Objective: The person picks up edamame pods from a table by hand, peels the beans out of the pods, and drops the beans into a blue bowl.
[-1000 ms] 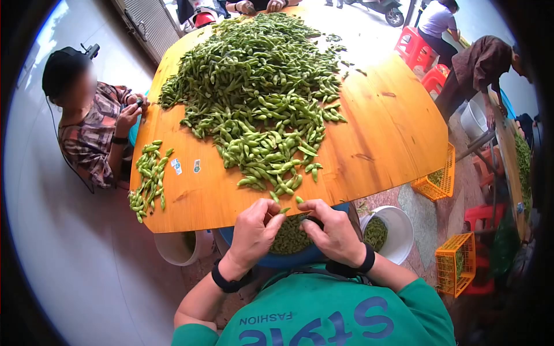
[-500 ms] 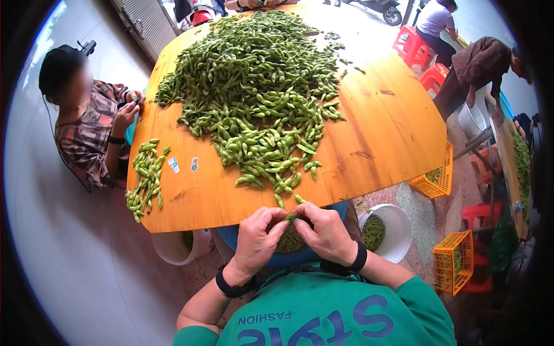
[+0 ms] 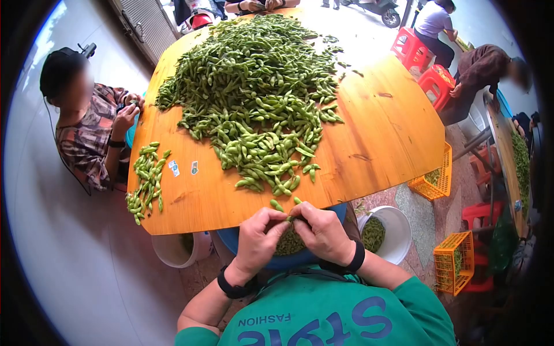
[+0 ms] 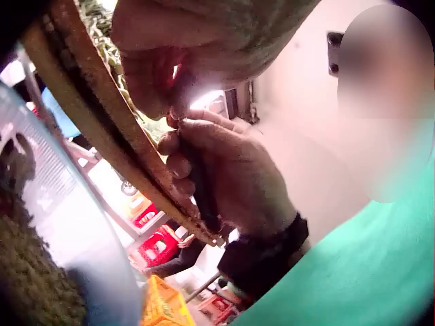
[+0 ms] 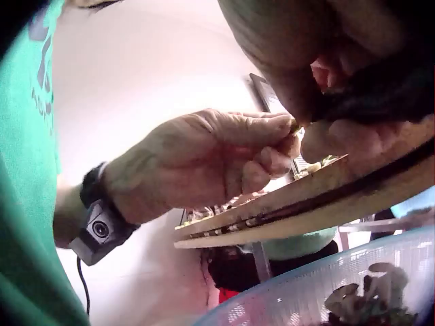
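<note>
Left hand [image 3: 258, 235] pinches the pod [image 3: 289, 219] above the tub [image 3: 227, 237], by the counter's [image 3: 392, 144] near edge; right hand [image 3: 324, 232] grips something dark [image 4: 198, 180]. I'd work low and squeeze gently so nothing pings away.

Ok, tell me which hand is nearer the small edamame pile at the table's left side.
Left. The left hand is right of the small edamame pile, just off the table's near edge; the right hand is farther right, beyond it.
</note>
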Demonstrator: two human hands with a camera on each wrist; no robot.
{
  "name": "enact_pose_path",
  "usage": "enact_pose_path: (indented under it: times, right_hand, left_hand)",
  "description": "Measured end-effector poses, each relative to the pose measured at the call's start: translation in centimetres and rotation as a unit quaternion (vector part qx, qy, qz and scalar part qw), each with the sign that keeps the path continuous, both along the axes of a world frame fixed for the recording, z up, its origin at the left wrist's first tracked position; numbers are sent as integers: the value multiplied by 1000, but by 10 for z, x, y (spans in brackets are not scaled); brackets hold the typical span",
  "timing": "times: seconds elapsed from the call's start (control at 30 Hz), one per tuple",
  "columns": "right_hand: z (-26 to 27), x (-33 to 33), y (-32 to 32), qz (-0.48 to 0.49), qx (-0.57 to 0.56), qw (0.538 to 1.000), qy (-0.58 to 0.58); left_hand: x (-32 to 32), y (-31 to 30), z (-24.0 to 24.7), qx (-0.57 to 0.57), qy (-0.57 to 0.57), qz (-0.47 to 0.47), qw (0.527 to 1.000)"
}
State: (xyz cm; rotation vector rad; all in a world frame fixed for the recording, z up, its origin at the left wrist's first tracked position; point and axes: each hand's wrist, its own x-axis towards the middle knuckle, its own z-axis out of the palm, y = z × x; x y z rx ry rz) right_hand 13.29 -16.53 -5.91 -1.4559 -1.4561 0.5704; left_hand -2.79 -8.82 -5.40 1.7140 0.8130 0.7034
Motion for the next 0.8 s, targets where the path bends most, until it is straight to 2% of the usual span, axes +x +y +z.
enact_pose_path:
  times: [0.03, 0.07, 0.1, 0.13, 0.17, 0.23, 0.27, 0.33, 0.37, 0.43, 0.47, 0.5, 0.53, 0.57, 0.63, 0.7, 0.77, 0.8]
  right_hand:
    - [-1, 2, -1, 18, -24, 998, 56]
    - [0, 5, -1, 18, -24, 998, 55]
    - [1, 8, -1, 54, -65, 989, 121]
    - [2, 10, -1, 89, -106, 973, 187]
    - [4, 12, -1, 90, -107, 972, 187]
    - [9, 14, -1, 124, -190, 905, 359]
    - [7, 15, -1, 124, -190, 905, 359]
    - [1, 16, -1, 130, -196, 889, 392]
    - [2, 16, -2, 130, -195, 890, 392]
    - [8, 16, -7, 67, -206, 935, 281]
    - [10, 17, -9, 67, -207, 935, 281]
    - [12, 18, -11, 48, -193, 952, 235]
    - [14, 19, -12, 27, -177, 966, 187]
    - [15, 19, -12, 27, -177, 966, 187]
    - [18, 19, -13, 10, -162, 975, 149]
    - [15, 17, -14, 2, -148, 979, 140]
    - [14, 16, -15, -7, -132, 983, 131]
    - [15, 16, -16, -8, -115, 987, 109]
  left_hand:
    - [-2, 4, 1, 0, 0, 0, 1000]
    - [-3, 9, 5, -148, -43, -22, 988]
    - [-5, 14, 7, -293, -85, -42, 952]
    - [-8, 17, 2, -343, -120, -69, 929]
    - [-10, 18, 3, -344, -120, -68, 929]
    - [-10, 20, 4, -462, -168, -88, 866]
    - [-9, 20, 5, -462, -167, -88, 866]
    - [-8, 18, 9, -370, -105, -89, 919]
    - [-7, 18, 13, -369, -105, -90, 919]
    - [-6, 19, 22, -231, -32, -62, 970]
    - [-3, 25, 12, 10, 9, -60, 998]
    - [-2, 29, 9, 10, 8, -59, 998]
    - [-1, 33, 7, 145, 62, -81, 984]
    - [1, 35, 7, 275, 114, -101, 949]
    - [10, 41, 9, 306, 107, -87, 942]
    - [16, 45, 12, 381, 122, -24, 916]
    - [15, 42, 14, 368, 89, -10, 926]
    - [10, 36, 15, 305, 74, -39, 949]
